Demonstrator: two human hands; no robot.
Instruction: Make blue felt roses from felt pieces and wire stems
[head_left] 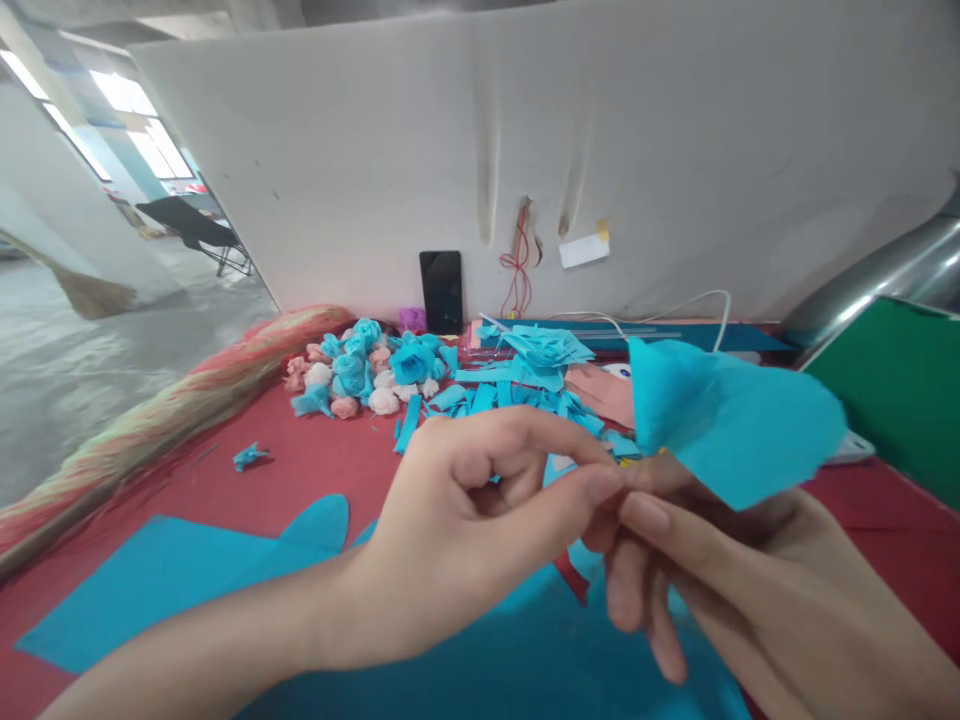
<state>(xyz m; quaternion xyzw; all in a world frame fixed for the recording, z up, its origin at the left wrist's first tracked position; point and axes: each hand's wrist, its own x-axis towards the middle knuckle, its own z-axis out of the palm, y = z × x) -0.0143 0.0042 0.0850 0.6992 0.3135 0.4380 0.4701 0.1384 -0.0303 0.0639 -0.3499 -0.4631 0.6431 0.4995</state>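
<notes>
In front of me a blue crepe paper piece [735,415] flares out to the right, its narrow end down at my fingertips. My right hand [720,570] is closed in a pinch on that narrow end. Thumb and index finger of my left hand [480,520] are pressed together right beside the right fingertips; what lies between them is hidden. Below both hands spreads a large blue paper sheet [480,650]. Another blue cut sheet [172,570] lies at the left, partly behind my left forearm.
A pile of blue, pink and white paper flowers [352,370] sits at the back left, beside blue paper strips [502,395]. A black phone [441,292] leans against the white board [337,170]. One small blue scrap [249,456] lies on the red tabletop [300,470]. A green panel [892,400] stands right.
</notes>
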